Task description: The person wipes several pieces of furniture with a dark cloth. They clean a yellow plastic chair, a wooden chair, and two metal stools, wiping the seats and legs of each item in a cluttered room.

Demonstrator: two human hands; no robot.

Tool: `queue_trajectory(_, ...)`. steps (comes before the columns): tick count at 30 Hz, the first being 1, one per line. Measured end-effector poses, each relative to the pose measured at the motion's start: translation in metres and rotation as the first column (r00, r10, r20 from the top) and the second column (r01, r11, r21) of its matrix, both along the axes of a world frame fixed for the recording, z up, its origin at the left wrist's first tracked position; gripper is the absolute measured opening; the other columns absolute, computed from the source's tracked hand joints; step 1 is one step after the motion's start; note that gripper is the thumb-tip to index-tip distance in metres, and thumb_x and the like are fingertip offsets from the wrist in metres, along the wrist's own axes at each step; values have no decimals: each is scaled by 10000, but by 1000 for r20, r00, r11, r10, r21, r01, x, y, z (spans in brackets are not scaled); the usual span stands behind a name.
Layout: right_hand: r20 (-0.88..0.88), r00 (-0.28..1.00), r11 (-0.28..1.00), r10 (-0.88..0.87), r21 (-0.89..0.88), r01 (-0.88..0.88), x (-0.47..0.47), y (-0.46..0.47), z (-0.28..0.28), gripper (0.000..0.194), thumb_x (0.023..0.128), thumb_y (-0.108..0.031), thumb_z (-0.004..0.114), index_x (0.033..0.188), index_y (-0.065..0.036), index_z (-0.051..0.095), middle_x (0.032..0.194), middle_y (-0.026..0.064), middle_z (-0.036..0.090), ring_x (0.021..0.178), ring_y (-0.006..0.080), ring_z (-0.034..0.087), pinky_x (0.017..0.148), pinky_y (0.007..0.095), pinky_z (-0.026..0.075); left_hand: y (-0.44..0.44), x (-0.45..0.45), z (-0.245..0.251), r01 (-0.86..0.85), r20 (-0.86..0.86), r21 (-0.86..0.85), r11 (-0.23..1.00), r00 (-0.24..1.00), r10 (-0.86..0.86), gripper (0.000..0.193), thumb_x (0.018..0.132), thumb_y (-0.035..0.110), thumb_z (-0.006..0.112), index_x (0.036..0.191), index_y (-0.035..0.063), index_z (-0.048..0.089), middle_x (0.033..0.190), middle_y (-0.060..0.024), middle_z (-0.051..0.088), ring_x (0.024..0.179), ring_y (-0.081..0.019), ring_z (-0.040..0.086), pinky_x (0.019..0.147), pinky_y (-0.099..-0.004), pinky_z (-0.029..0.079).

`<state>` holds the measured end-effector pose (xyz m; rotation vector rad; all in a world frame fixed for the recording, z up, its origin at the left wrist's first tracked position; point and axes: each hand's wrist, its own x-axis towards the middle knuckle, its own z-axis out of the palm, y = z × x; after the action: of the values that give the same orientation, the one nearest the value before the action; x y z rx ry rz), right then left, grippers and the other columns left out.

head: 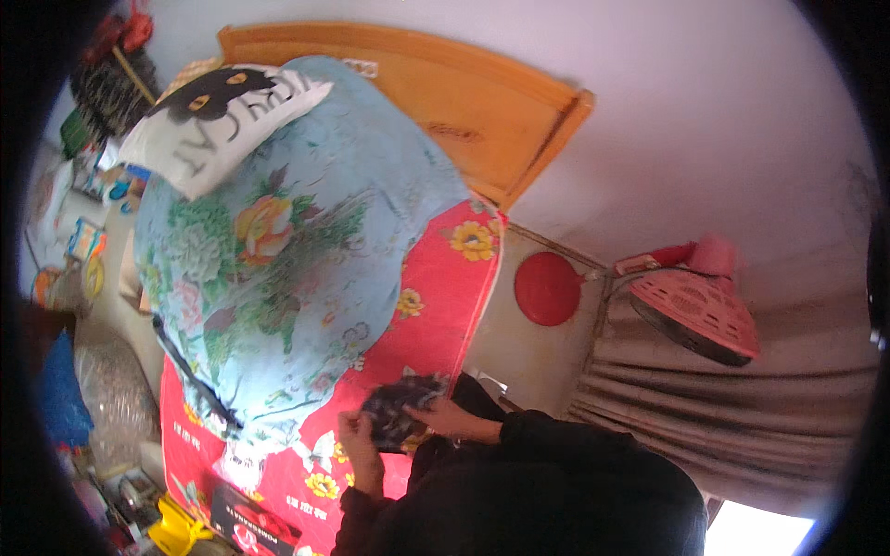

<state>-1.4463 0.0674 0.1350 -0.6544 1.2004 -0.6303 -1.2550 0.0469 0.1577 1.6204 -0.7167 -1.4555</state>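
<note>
A dark cloth (395, 411) with a grey pattern lies bunched over a red flowered bed cover (445, 299). My left hand (361, 445) pinches its left edge between thumb and fingers. From the other side, my right hand (459, 419) grips the cloth near its right end, fingers partly hidden in the folds. Just beyond my hands, a light blue floral quilt (306, 278) is spread over the bed. On its far left corner rests a white pillow (229, 132) with a black cat design.
A wooden headboard (473, 118) stands against the wall. Right of the bed are a red round stool (548, 288), a pink round appliance (695, 306) and a brown curtain (695, 403). A dark printed box (254, 518) and a yellow plastic object (177, 528) lie lower left. Clutter fills the left floor.
</note>
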Motion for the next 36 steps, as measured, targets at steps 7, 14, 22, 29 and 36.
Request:
queue_trajectory(7,53,996,968,-74,-235,85,-11,-5,69,371,951,-270,666,1182,19,649,1059,61,693,981,105,591,882,302,490,12,-15,32,221,-49,-177,959,971,-233,249,929,112,648,1150,30,568,938,-14,605,814,-104,572,710,-270,481)
queue_trajectory(14,-201,973,967,-116,-247,64,-61,-47,76,329,940,-291,676,985,34,706,830,40,686,804,68,574,710,296,492,-13,-35,36,170,169,-115,979,974,-150,111,907,73,660,833,15,601,742,14,591,718,-69,543,664,-236,446)
queue_trajectory(22,444,817,716,-368,-425,554,-187,-185,61,291,1060,-225,454,1220,-40,612,1124,58,669,1049,188,628,964,339,483,-129,-113,69,-160,-203,-308,938,974,99,105,947,47,603,1029,27,540,1012,-65,596,821,-127,587,739,-262,503)
queue_trajectory(29,698,668,726,-258,-316,611,-238,-263,106,340,1041,-235,450,1325,-54,498,1289,92,590,1185,246,572,1031,435,447,-172,-199,115,187,195,-389,902,974,-118,646,773,-29,727,1333,41,413,1395,-119,431,1134,-229,562,859,-326,532)
queue_trajectory(36,87,977,713,-194,-672,201,-235,-262,138,309,1017,-203,471,1261,-25,535,1172,64,627,1091,203,602,991,365,464,-226,-217,110,502,350,-596,627,865,-360,574,746,18,770,1272,47,543,1273,-84,560,1085,-203,573,867,-320,496)
